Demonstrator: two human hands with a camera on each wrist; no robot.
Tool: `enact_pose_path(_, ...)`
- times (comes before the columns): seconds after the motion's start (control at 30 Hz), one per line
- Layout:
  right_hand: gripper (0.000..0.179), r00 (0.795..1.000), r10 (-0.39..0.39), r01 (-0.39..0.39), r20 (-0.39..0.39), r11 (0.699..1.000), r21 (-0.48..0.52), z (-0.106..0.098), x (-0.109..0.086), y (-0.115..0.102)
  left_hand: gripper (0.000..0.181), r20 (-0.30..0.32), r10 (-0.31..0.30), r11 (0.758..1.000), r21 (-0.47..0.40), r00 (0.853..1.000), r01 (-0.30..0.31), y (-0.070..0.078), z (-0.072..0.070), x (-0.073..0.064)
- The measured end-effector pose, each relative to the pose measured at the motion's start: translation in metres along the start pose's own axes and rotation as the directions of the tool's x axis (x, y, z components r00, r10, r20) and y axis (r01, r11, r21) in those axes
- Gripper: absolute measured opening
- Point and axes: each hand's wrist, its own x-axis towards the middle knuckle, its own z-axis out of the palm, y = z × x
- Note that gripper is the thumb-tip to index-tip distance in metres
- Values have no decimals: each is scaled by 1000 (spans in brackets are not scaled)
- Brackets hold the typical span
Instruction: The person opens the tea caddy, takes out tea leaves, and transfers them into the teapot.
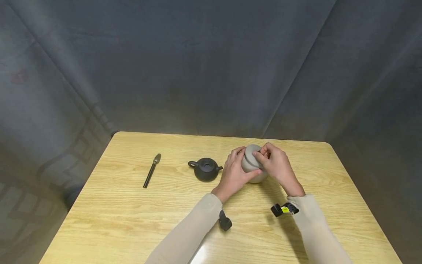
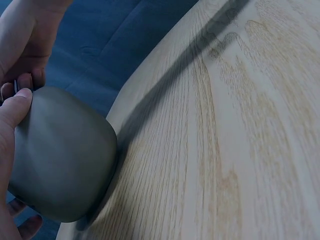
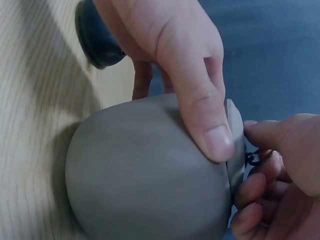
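A rounded grey jar (image 1: 258, 178) stands on the right half of the table, its matte body also large in the left wrist view. My left hand (image 1: 234, 172) grips its side, with the thumb (image 3: 212, 135) lying along the upper wall near the rim. On top sits a flat grey lid (image 3: 236, 145), tilted a little, with a thin gap at the rim. My right hand (image 1: 279, 165) pinches this lid from above, thumb and curled fingers around a small dark loop (image 3: 253, 158) at its middle.
Left of the hands stands a small black teapot (image 1: 206, 171), spout toward the jar. Farther left lies a slim dark utensil (image 1: 151, 174) with a rounded metallic head. A grey curtain (image 1: 197, 73) hangs behind the wooden table (image 1: 132, 227).
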Motion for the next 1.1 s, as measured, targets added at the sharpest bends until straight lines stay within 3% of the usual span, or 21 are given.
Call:
enact_pose_path(0.23, 39, 1000, -21, 22, 16, 996, -82, -5, 8, -3, 94, 9, -11, 1000, -13, 1000, 11, 0, 0, -1)
enact_pose_path(0.37, 41, 998, 16, -8, 61, 993, -118, -8, 14, -4, 94, 8, -11, 1000, -15, 1000, 11, -1, 0, -1)
enact_pose_path(0.87, 40, 986, 90, -72, 139, 989, -128, -5, 20, 0, 95, 5, -16, 1000, -17, 1000, 16, 1, 1, 0)
enact_pose_path(1.1, 42, 995, 38, -22, 96, 986, -163, 3, 16, 1, 94, 0, -3, 1000, -14, 1000, 3, 0, -1, 1)
